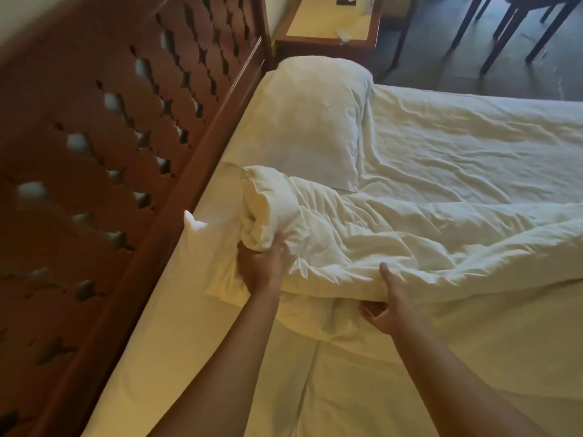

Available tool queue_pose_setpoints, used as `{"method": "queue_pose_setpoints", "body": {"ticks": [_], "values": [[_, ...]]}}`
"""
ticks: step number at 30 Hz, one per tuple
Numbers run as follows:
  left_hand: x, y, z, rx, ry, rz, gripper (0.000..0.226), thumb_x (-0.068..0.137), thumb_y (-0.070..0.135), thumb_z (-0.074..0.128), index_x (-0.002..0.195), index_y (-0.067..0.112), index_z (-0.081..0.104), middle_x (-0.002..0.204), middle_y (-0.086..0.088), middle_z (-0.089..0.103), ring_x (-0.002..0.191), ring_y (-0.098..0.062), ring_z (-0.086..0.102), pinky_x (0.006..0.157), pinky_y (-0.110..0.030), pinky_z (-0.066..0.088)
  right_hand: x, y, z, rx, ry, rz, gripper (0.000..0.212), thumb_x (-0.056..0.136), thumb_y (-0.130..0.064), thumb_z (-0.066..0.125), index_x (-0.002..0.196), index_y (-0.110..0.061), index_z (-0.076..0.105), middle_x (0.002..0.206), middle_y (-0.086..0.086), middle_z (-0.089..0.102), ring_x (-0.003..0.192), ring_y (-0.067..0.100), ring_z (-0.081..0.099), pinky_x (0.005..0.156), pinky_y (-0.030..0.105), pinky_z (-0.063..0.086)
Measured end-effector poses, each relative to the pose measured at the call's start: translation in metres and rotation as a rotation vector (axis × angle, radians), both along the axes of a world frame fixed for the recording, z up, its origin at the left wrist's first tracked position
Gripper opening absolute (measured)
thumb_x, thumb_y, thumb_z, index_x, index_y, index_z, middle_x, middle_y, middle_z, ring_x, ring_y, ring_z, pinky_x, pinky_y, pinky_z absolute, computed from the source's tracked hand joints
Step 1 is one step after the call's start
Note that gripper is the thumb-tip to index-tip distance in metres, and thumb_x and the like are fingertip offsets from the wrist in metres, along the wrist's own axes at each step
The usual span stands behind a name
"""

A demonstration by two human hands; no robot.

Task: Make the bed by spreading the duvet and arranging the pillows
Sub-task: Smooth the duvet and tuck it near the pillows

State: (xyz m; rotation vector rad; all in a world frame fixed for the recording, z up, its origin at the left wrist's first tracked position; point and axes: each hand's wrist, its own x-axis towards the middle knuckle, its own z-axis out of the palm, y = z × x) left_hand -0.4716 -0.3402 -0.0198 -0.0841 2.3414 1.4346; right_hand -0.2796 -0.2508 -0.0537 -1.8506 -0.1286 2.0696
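Observation:
A white duvet (426, 197) lies crumpled across the bed, its near corner bunched up towards the headboard. My left hand (262, 263) grips that bunched corner from below. My right hand (386, 302) holds the duvet's near edge, thumb on top and fingers curled under the fold. One white pillow (312, 121) lies flat at the head of the bed, beyond the bunched corner. A second pillow (217, 253) lies by the headboard, partly hidden under the duvet and my left hand. The fitted sheet (315, 383) shows bare in front of me.
A carved wooden headboard (110, 152) runs along the left. A bedside table (331, 23) with small items stands past the far pillow. Dark chair legs (511, 33) stand on the floor beyond the bed's far side.

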Motion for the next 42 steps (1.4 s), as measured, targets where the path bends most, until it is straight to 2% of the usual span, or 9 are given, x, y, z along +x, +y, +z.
{"method": "queue_pose_setpoints", "body": {"ticks": [5, 11, 16, 22, 25, 28, 33, 38, 42], "values": [[-0.021, -0.013, 0.011, 0.297, -0.308, 0.412, 0.049, 0.086, 0.045, 0.071, 0.124, 0.015, 0.060, 0.113, -0.002, 0.066, 0.102, -0.026, 0.063, 0.082, -0.040, 0.055, -0.001, -0.004, -0.009, 0.054, 0.129, -0.162, 0.032, 0.092, -0.007, 0.062, 0.124, -0.007, 0.061, 0.096, 0.012, 0.065, 0.083, 0.026, 0.065, 0.057, 0.036, 0.060], [-0.010, -0.047, 0.010, 0.392, -0.205, 0.603, 0.019, 0.084, 0.040, 0.070, 0.093, 0.024, 0.074, 0.092, 0.003, 0.075, 0.084, -0.020, 0.072, 0.074, -0.039, 0.058, 0.042, -0.062, -0.008, 0.099, 0.563, -0.325, 0.035, 0.080, -0.007, 0.064, 0.115, -0.011, 0.068, 0.111, 0.012, 0.073, 0.100, 0.023, 0.072, 0.079, 0.039, 0.060], [0.006, -0.086, -0.048, 0.195, -0.306, 0.730, 0.021, 0.080, 0.033, 0.067, 0.088, 0.014, 0.069, 0.099, -0.012, 0.072, 0.090, -0.035, 0.069, 0.066, -0.043, 0.050, 0.063, -0.096, -0.046, -0.049, 0.054, -0.049, 0.024, 0.093, 0.003, 0.056, 0.112, -0.009, 0.060, 0.087, 0.009, 0.070, 0.080, 0.025, 0.064, 0.048, 0.033, 0.059], [-0.008, -0.093, -0.049, 0.102, -0.209, 0.681, 0.037, 0.084, 0.036, 0.067, 0.109, 0.009, 0.070, 0.106, -0.011, 0.071, 0.096, -0.035, 0.067, 0.075, -0.043, 0.052, 0.049, -0.075, -0.039, -0.039, -0.028, 0.149, 0.025, 0.088, -0.022, 0.072, 0.109, -0.011, 0.062, 0.101, 0.010, 0.066, 0.089, 0.029, 0.066, 0.074, 0.038, 0.053], [-0.011, -0.080, -0.029, -0.106, -0.029, 0.671, 0.035, 0.089, 0.022, 0.062, 0.121, 0.008, 0.057, 0.121, -0.018, 0.060, 0.109, -0.037, 0.056, 0.080, -0.041, 0.040, 0.049, -0.078, -0.038, 0.146, -0.639, 0.302, 0.051, 0.076, -0.044, 0.082, 0.098, -0.009, 0.052, 0.106, 0.017, 0.064, 0.094, 0.038, 0.064, 0.086, 0.046, 0.050], [-0.009, -0.071, -0.003, -0.218, 0.507, 0.474, 0.046, 0.083, 0.020, 0.059, 0.127, 0.010, 0.050, 0.125, -0.016, 0.052, 0.114, -0.036, 0.047, 0.092, -0.045, 0.035, 0.036, -0.078, -0.017, 0.618, -1.044, 0.216, 0.040, 0.081, -0.035, 0.078, 0.097, -0.008, 0.052, 0.108, 0.019, 0.056, 0.107, 0.041, 0.053, 0.090, 0.048, 0.038], [-0.006, -0.024, -0.006, -0.394, 0.955, -0.473, 0.040, 0.094, 0.037, 0.057, 0.132, 0.023, 0.058, 0.149, -0.011, 0.044, 0.140, -0.032, 0.036, 0.115, -0.050, 0.023, -0.019, -0.062, -0.021, 1.326, -0.835, 0.772, 0.040, 0.085, -0.054, 0.056, 0.113, -0.026, 0.056, 0.131, -0.003, 0.053, 0.125, 0.019, 0.047, 0.099, 0.037, 0.029], [-0.056, -0.057, -0.084, -0.787, 0.750, -0.804, 0.069, 0.094, 0.071, 0.021, 0.156, 0.042, 0.012, 0.167, 0.002, 0.001, 0.153, -0.027, 0.001, 0.121, -0.054, 0.008, -0.048, -0.057, -0.069, 1.060, -0.692, 1.439, 0.079, 0.090, -0.078, 0.017, 0.155, -0.041, -0.008, 0.162, -0.016, -0.019, 0.150, 0.007, -0.016, 0.122, 0.047, -0.007], [-0.052, -0.060, -0.108, -0.824, 0.605, -0.786, 0.068, 0.095, 0.064, 0.024, 0.157, 0.040, 0.011, 0.167, 0.002, 0.005, 0.153, -0.027, 0.004, 0.121, -0.055, 0.008, -0.058, -0.060, -0.080, 0.867, -0.654, 1.559, 0.072, 0.093, -0.073, 0.019, 0.156, -0.040, 0.008, 0.165, -0.012, -0.003, 0.153, 0.012, -0.001, 0.121, 0.048, 0.003]]}}
